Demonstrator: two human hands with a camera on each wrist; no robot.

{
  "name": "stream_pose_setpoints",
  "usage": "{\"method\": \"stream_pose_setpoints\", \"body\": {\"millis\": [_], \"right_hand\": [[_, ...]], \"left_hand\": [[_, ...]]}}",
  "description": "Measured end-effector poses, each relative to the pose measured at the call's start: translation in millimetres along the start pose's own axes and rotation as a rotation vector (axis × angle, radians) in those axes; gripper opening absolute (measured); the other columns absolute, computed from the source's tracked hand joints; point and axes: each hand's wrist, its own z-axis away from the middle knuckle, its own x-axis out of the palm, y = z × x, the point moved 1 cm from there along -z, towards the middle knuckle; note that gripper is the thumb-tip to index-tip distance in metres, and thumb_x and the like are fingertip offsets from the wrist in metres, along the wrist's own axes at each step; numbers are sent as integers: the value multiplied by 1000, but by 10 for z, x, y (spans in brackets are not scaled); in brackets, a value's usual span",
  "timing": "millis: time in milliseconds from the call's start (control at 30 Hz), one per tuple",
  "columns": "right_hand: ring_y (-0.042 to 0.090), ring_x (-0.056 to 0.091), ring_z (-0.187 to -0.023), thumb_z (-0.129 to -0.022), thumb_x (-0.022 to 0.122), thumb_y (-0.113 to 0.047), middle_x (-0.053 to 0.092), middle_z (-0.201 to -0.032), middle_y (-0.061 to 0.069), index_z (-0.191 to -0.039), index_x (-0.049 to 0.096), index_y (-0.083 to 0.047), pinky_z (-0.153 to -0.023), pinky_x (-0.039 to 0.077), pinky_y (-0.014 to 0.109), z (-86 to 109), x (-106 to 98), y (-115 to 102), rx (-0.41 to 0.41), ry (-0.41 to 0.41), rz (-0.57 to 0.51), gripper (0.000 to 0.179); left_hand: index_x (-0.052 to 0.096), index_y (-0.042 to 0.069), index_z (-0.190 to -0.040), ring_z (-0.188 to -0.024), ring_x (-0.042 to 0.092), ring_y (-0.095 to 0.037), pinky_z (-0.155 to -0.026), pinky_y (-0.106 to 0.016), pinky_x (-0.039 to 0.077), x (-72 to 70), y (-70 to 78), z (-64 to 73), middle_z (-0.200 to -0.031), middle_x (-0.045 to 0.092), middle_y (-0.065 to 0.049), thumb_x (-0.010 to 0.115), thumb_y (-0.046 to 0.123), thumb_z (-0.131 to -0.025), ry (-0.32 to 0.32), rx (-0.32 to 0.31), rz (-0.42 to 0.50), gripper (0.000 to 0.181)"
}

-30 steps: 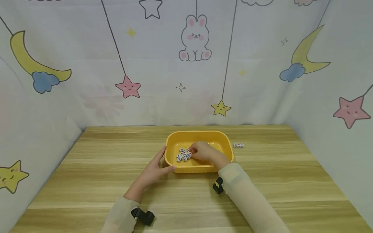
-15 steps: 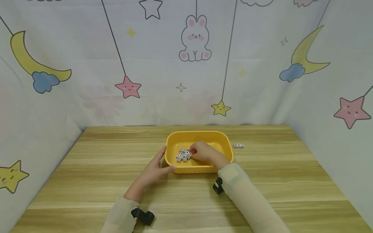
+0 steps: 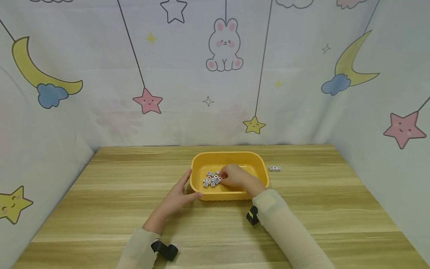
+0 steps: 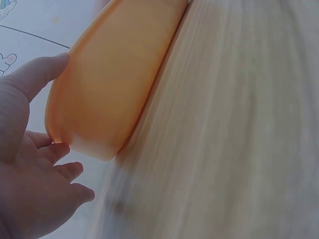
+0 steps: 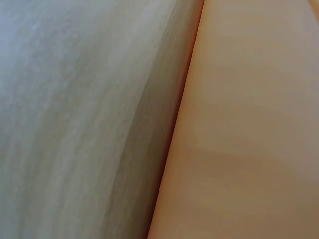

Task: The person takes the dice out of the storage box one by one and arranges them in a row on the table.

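Observation:
A yellow plastic tray (image 3: 231,195) stands on the table, with a small heap of white dice (image 3: 212,180) in its left half. My left hand (image 3: 176,197) reaches to the tray's left front corner, fingers along the left side and thumb on the front rim. In the left wrist view, the thumb and a fingertip of this left hand (image 4: 30,154) touch the tray's rim (image 4: 112,74). Inside the tray, my right hand (image 3: 235,175) has bent fingers at the right edge of the heap. Its fingertips are partly hidden, so whether they pinch a die is unclear.
A short row of dice (image 3: 274,169) lies on the wooden table (image 3: 302,209) just right of the tray. A patterned cloth (image 3: 188,123) hangs behind and at both sides. The right wrist view shows only the tray's outer wall (image 5: 239,129) and tabletop.
The right fingers have shifted very slightly at the heap, and a die beside them shows a little more. The left hand, the tray and the outside row stay in place.

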Motion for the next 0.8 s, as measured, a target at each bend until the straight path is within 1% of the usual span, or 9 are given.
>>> {"method": "stream_pose_setpoints", "body": {"millis": [167, 333, 500, 600, 700, 800], "right_hand": [[11, 53, -74, -87, 70, -11, 67, -83, 1, -94, 72, -4, -72, 49, 26, 23, -20, 10, -5, 11, 7, 10], [12, 53, -75, -88, 69, -14, 64, -81, -1, -91, 71, -7, -73, 48, 27, 58, -52, 29, 29, 22, -8, 8], [14, 55, -80, -88, 67, -12, 65, -87, 1, -95, 71, -5, -78, 50, 30, 109, -125, 51, 46, 38, 6, 11], [15, 56, -81, -87, 67, -10, 66, -88, 4, -96, 70, -3, -79, 51, 31, 140, -184, 78, 33, 54, 9, 12], [15, 57, -80, -87, 67, -9, 66, -86, 5, -95, 70, -1, -78, 51, 31, 167, -240, 117, -7, 73, 12, 12], [15, 57, -79, -88, 67, -10, 66, -85, 5, -95, 69, 0, -77, 52, 30, 204, -302, 148, -27, 82, 0, 12]], "left_hand": [[14, 17, -156, -147, 5, -37, -115, -59, 10, 8, -7, -9, -162, 11, -11, 77, 32, -83, 2, -4, -2, 98], [14, 17, -156, -147, 5, -36, -115, -58, 9, 14, -25, -17, -162, 11, -10, 78, 34, -81, 5, -7, 5, 101], [13, 18, -156, -147, 4, -37, -115, -58, 9, 9, -33, -26, -162, 10, -9, 78, 34, -81, 4, -9, 5, 101], [13, 17, -156, -146, 4, -39, -115, -60, 10, 4, -22, -23, -162, 9, -11, 77, 34, -82, 1, -1, -2, 100], [13, 17, -156, -146, 4, -39, -115, -60, 10, 2, -17, -17, -162, 9, -10, 77, 34, -82, 1, -3, -1, 100], [13, 17, -156, -146, 4, -40, -115, -59, 11, 3, -25, -11, -162, 9, -11, 78, 34, -81, 0, 3, 3, 101]]}}
